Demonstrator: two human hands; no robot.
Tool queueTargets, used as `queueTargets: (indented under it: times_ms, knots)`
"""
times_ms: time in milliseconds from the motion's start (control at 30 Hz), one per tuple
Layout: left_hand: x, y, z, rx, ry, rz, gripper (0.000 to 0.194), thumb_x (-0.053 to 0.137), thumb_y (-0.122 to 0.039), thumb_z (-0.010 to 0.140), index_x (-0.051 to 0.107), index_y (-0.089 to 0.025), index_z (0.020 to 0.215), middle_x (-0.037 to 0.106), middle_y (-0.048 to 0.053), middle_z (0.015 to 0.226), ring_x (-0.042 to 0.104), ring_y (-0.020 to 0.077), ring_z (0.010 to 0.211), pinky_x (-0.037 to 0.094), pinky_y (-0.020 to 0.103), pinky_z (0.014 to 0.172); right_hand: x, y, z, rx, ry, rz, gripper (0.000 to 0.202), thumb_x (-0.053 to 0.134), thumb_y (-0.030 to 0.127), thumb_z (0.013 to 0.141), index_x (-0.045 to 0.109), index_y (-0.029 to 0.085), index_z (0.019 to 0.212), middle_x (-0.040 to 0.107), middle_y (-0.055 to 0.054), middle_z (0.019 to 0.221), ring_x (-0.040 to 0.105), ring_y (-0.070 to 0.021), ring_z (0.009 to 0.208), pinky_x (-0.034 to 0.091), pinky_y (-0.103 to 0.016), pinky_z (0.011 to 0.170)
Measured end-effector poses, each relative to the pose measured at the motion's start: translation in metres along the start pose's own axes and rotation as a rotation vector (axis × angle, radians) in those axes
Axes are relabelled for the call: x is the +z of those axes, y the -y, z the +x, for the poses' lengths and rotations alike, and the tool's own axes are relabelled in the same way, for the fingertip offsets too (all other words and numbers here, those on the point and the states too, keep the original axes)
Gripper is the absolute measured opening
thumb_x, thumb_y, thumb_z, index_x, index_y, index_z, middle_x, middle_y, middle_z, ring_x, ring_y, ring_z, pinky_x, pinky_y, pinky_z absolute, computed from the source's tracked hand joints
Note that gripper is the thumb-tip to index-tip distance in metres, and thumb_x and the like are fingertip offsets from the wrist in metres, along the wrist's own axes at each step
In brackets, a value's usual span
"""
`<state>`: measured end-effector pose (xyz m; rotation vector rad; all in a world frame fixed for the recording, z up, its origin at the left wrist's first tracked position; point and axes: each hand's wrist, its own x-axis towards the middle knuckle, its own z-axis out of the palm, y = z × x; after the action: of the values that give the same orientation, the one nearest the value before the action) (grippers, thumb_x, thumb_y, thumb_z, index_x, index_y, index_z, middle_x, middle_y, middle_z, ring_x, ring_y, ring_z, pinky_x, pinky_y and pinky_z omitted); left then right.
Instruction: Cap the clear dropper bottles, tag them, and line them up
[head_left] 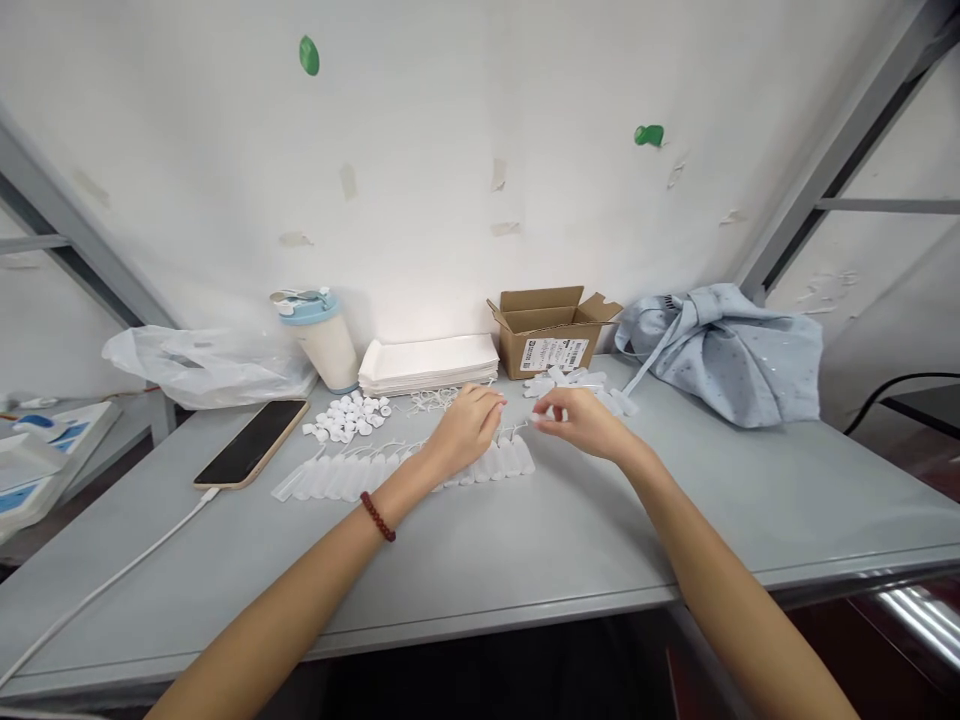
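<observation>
My left hand (466,428), a dark red bead bracelet on its wrist, is over a row of translucent plastic tubes (341,478) with thin white stems. Its fingertips are pinched together; what they hold, if anything, is too small to name. Just to the right, my right hand (577,420) is closed in a pinch at a small pale piece I cannot identify. Behind that hand lies a pile of loose translucent tubes (566,380). White caps (349,415) are heaped to the left, beside thin white stem-like pieces (433,400) partly hidden by my left hand.
At the back stand a tumbler (326,345), a stack of white paper (427,362) and an open cardboard box (546,340). A charging phone (251,443) and a plastic bag (210,365) are on the left. A blue cloth bag (724,355) sits at the right.
</observation>
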<state>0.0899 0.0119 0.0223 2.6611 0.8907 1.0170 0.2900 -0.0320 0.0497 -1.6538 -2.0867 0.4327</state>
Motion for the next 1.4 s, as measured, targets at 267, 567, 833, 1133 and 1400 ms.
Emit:
queueTargets:
  times_ms: [267,567,833,1133,1400]
  knots:
    - [-0.006,-0.015,-0.026,-0.063,-0.339,-0.083,0.012,0.053,-0.013,0.084,0.062,-0.02,0.088,0.068,0.003,0.085,0.061,0.0171,0.082,0.052,0.032,0.071,0.014,0.035,-0.011,-0.171,-0.029,0.526,0.022,0.056,0.039,0.081,0.065,0.02,0.087,0.066,-0.004,0.086,0.061,-0.017,0.076,0.047,-0.03,0.069]
    - [-0.003,-0.024,-0.029,-0.053,-0.375,-0.084,0.014,0.055,-0.014,0.084,0.056,-0.017,0.098,0.068,0.005,0.091,0.066,0.0145,0.079,0.055,0.027,0.069,0.029,0.035,-0.009,-0.092,-0.068,0.765,0.032,0.067,0.042,0.073,0.055,0.021,0.093,0.061,-0.003,0.094,0.064,-0.0144,0.068,0.053,-0.033,0.068]
    - [0.001,-0.025,-0.031,0.011,-0.382,-0.047,0.022,0.048,-0.012,0.088,0.053,-0.018,0.108,0.068,0.008,0.098,0.066,0.0174,0.09,0.055,0.031,0.077,0.028,0.033,-0.008,-0.093,-0.105,0.719,0.029,0.067,0.042,0.074,0.056,0.02,0.091,0.061,-0.003,0.089,0.065,-0.0164,0.073,0.053,-0.032,0.069]
    - [0.001,-0.033,-0.031,0.103,-0.452,-0.044,0.024,0.042,-0.008,0.088,0.054,-0.019,0.105,0.068,0.006,0.101,0.064,0.0157,0.096,0.054,0.03,0.083,0.028,0.034,-0.006,-0.063,-0.179,0.787,0.03,0.066,0.044,0.074,0.057,0.019,0.088,0.06,-0.001,0.085,0.061,-0.0133,0.065,0.051,-0.031,0.065]
    - [-0.002,-0.035,-0.03,0.146,-0.438,-0.076,0.025,0.042,-0.006,0.087,0.055,-0.019,0.104,0.067,0.007,0.103,0.062,0.0167,0.102,0.053,0.033,0.087,0.025,0.035,-0.006,-0.057,-0.165,0.894,0.032,0.067,0.042,0.074,0.059,0.02,0.095,0.06,0.0,0.086,0.063,-0.0134,0.064,0.051,-0.033,0.066]
